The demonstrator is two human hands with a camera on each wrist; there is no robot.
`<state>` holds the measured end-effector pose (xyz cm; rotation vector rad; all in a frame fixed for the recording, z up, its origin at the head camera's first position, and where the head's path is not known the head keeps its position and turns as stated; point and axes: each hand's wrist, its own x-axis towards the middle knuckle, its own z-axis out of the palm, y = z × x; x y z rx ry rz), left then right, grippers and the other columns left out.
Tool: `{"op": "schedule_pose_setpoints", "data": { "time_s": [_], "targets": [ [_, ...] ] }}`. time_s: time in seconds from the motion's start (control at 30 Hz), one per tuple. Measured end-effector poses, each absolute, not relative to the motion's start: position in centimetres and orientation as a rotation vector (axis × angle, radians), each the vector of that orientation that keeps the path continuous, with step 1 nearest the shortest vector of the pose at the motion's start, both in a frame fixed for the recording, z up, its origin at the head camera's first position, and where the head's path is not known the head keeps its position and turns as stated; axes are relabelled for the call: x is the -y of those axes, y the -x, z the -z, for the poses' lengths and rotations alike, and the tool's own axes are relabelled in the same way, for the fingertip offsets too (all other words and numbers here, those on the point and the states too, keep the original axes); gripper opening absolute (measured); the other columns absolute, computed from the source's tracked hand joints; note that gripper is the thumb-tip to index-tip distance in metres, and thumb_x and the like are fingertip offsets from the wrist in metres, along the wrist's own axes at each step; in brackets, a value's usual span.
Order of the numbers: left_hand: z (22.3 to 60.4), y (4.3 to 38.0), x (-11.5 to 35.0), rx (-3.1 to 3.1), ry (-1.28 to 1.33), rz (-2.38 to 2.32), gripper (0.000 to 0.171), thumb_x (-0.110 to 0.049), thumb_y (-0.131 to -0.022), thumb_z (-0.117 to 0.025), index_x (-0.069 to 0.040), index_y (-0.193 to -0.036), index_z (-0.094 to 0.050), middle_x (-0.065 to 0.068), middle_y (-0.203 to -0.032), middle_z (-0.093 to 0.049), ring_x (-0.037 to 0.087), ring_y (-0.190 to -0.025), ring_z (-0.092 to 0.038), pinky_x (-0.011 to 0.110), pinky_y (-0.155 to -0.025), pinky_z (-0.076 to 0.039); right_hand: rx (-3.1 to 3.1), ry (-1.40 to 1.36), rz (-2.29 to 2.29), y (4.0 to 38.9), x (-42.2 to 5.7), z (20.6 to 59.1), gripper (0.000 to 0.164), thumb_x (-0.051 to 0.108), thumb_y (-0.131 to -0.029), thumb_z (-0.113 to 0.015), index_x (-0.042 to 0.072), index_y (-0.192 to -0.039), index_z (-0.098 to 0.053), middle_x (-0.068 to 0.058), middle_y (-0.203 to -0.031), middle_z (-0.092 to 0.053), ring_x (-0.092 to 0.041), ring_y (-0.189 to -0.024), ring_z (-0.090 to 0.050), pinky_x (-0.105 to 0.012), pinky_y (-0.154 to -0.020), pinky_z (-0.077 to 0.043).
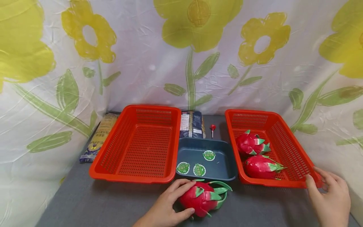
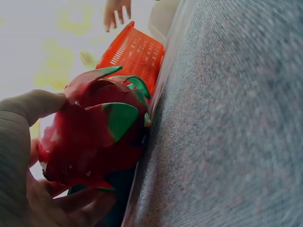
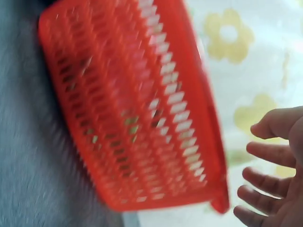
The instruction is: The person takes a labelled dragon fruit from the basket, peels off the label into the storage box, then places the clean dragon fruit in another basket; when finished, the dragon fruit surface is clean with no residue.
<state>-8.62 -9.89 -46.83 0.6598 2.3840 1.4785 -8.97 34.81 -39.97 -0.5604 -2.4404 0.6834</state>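
Observation:
My left hand (image 1: 173,203) grips a dragon fruit (image 1: 199,199) on the grey table's front part, thumb on the near side and fingers on the far side. Up close in the left wrist view, the fruit (image 2: 97,130) is glossy red with green-tipped scales. By the front right corner of the right red basket (image 1: 283,183) is my right hand (image 1: 330,195). Its fingers are spread and loosely bent, apart from the basket (image 3: 142,118) in the right wrist view. Two more dragon fruits (image 1: 250,143) (image 1: 262,166) lie in that basket's left half.
Another red basket (image 1: 147,151) stands at left, with a yellow and blue packet (image 1: 100,138) beside it. Between the baskets sit a dark blue tray (image 1: 218,165) with green stickers, a blue pasta-like packet (image 1: 193,124) and a red lollipop (image 1: 212,127). A flowered curtain (image 1: 136,72) hangs behind.

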Motion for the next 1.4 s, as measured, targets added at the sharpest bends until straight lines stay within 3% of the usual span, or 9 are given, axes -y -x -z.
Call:
{"op": "schedule_pose_setpoints", "data": {
  "time_s": [0.13, 0.23, 0.5, 0.6, 0.7, 0.8, 0.93, 1.2, 1.4],
  "targets": [
    [46.8, 8.7, 9.9, -2.351, -0.634, -1.515, 0.073, -0.041, -0.087, -0.08, -0.043, -0.151, -0.046, -0.009, -0.14, -0.048, 0.023, -0.126, -0.047, 0.026, -0.082, -0.056, 2.525, 0.729, -0.72, 9.6, -36.6, 41.0, 0.049, 0.019, -0.096, -0.062, -0.011, -0.134, -0.058, -0.032, -0.131, -0.048, -0.045, -0.121, -0.042, -0.039, -0.079, -0.04],
    [46.9, 8.7, 9.8, -2.335, -0.61, -1.529, 0.071, -0.04, -0.087, -0.08, -0.042, -0.15, -0.047, -0.007, -0.141, -0.048, 0.025, -0.127, -0.047, 0.026, -0.082, -0.056, 2.566, 0.77, -0.789, 10.1, -37.5, 42.0, 0.057, 0.024, -0.099, -0.058, -0.013, -0.141, -0.049, -0.038, -0.132, -0.044, -0.052, -0.125, -0.039, -0.06, -0.087, -0.038],
    [46.7, 8.6, 9.2, -2.399, -0.536, -1.557, 0.058, -0.046, -0.093, -0.074, -0.037, -0.147, -0.054, -0.006, -0.144, -0.049, 0.027, -0.128, -0.048, 0.03, -0.083, -0.058, 2.45, 0.874, -0.994, 10.7, -38.5, 43.6, 0.059, 0.033, -0.1, -0.051, 0.005, -0.152, -0.047, -0.033, -0.136, -0.054, -0.042, -0.111, -0.051, -0.031, -0.075, -0.034],
    [46.5, 8.4, 8.9, -2.391, -0.523, -1.632, 0.051, -0.042, -0.095, -0.072, -0.032, -0.144, -0.06, -0.003, -0.144, -0.053, 0.028, -0.127, -0.05, 0.03, -0.085, -0.058, 2.406, 0.891, -1.013, 10.8, -38.3, 43.6, 0.058, 0.033, -0.1, -0.052, 0.007, -0.151, -0.05, -0.032, -0.134, -0.057, -0.021, -0.091, -0.056, -0.024, -0.07, -0.035],
    [46.1, 8.1, 8.6, -2.338, -0.48, -1.752, 0.045, -0.034, -0.094, -0.076, -0.026, -0.137, -0.068, 0.001, -0.141, -0.057, 0.031, -0.127, -0.052, 0.032, -0.087, -0.058, 2.365, 0.93, -1.062, 10.8, -38.1, 43.5, 0.058, 0.035, -0.099, -0.053, 0.009, -0.151, -0.051, -0.028, -0.126, -0.063, 0.002, -0.07, -0.046, -0.017, -0.06, -0.036],
    [45.8, 7.8, 8.4, -2.28, -0.414, -1.859, 0.04, -0.026, -0.09, -0.08, -0.021, -0.129, -0.074, 0.005, -0.138, -0.06, 0.035, -0.127, -0.053, 0.035, -0.087, -0.058, 2.324, 0.952, -1.112, 10.7, -38.1, 43.6, 0.057, 0.035, -0.098, -0.055, 0.01, -0.15, -0.053, -0.003, -0.095, -0.071, 0.01, -0.059, -0.042, -0.013, -0.052, -0.037],
    [44.8, 7.5, 8.7, -2.214, -0.347, -1.874, 0.038, -0.02, -0.087, -0.083, -0.023, -0.125, -0.076, 0.004, -0.139, -0.061, 0.036, -0.126, -0.051, 0.039, -0.082, -0.06, 2.293, 0.96, -1.142, 10.5, -38.2, 43.9, 0.056, 0.035, -0.098, -0.058, 0.012, -0.148, -0.055, 0.028, -0.075, -0.049, 0.01, -0.057, -0.045, -0.013, -0.052, -0.039],
    [39.6, 6.7, 9.9, -1.978, -0.292, -1.923, 0.044, -0.018, -0.088, -0.083, -0.02, -0.13, -0.073, 0.006, -0.142, -0.059, 0.035, -0.127, -0.05, 0.042, -0.084, -0.06, 2.25, 1.012, -1.203, 10.7, -38.0, 44.1, 0.058, 0.037, -0.098, -0.058, 0.014, -0.151, -0.052, -0.01, -0.112, -0.065, 0.01, -0.058, -0.048, -0.012, -0.051, -0.042],
    [33.3, 7.6, 10.6, -1.994, -0.347, -1.898, 0.044, -0.021, -0.089, -0.082, -0.021, -0.131, -0.072, 0.005, -0.143, -0.057, 0.036, -0.13, -0.047, 0.044, -0.084, -0.06, 2.218, 0.981, -1.245, 10.7, -38.0, 44.0, 0.057, 0.036, -0.098, -0.06, 0.015, -0.151, -0.053, 0.004, -0.104, -0.064, 0.011, -0.061, -0.049, -0.01, -0.054, -0.042]
  ]
}}
